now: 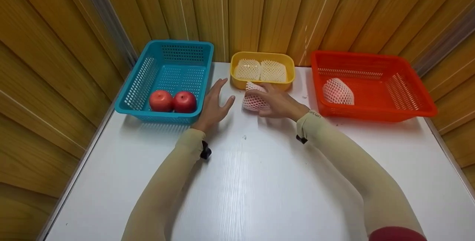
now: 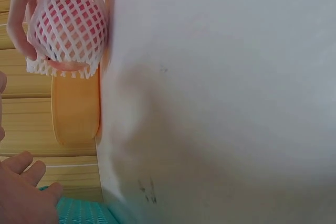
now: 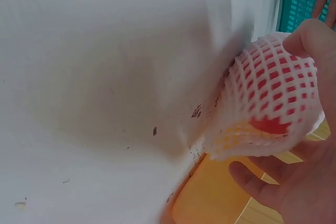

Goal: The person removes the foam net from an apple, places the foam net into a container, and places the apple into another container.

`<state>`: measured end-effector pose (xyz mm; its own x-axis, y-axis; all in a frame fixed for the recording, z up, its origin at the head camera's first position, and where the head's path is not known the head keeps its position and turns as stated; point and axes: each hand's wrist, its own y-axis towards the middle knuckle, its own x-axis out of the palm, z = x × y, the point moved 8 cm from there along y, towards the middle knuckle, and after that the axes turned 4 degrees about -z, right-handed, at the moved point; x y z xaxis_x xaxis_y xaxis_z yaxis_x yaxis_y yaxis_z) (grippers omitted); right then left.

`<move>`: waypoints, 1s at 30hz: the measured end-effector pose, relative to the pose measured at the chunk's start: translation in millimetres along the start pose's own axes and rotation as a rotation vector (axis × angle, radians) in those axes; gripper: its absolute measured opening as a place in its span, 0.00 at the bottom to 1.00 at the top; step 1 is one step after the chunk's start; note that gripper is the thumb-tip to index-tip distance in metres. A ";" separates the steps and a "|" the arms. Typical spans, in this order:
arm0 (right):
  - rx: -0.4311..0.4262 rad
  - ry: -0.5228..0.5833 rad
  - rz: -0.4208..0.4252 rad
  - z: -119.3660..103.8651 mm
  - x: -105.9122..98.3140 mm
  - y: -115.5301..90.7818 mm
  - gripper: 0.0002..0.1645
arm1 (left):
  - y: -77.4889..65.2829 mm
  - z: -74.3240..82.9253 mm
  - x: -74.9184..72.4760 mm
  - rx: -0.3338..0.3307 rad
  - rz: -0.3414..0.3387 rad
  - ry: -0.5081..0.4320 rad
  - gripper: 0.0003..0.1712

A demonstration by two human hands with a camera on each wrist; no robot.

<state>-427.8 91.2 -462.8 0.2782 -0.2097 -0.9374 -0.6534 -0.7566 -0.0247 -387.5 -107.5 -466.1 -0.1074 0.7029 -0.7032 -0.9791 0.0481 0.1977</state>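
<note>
My right hand (image 1: pixel 277 101) grips a red apple wrapped in a white foam net (image 1: pixel 254 102), just in front of the yellow container. In the right wrist view, the thumb lies on one side of the netted apple (image 3: pixel 273 85), with fingers on the other; red skin shows through the mesh and at the net's open end. My left hand (image 1: pixel 213 108) is held with fingers spread and nothing in it, beside the right wall of the blue basket (image 1: pixel 128 103). Two bare red apples (image 1: pixel 161 101) sit side by side at that basket's near end.
The yellow container (image 1: pixel 241 83) stands at the back middle, holding two flat white foam nets (image 1: pixel 273 71). To the right, a red basket (image 1: pixel 374 113) holds one netted apple (image 1: pixel 338 91). A wood-patterned wall (image 1: pixel 245 10) rises behind the white table (image 1: pixel 237 181).
</note>
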 end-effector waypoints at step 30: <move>0.074 0.054 0.170 29.8 -23.0 -34.7 0.59 | -1.7 -3.9 2.5 -0.055 -0.016 0.028 0.42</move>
<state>-432.5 140.8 -450.7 0.1953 -0.3656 -0.9101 -0.7439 -0.6599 0.1055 -386.8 -108.6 -470.8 -0.0954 0.6821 -0.7250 -0.9887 0.0196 0.1486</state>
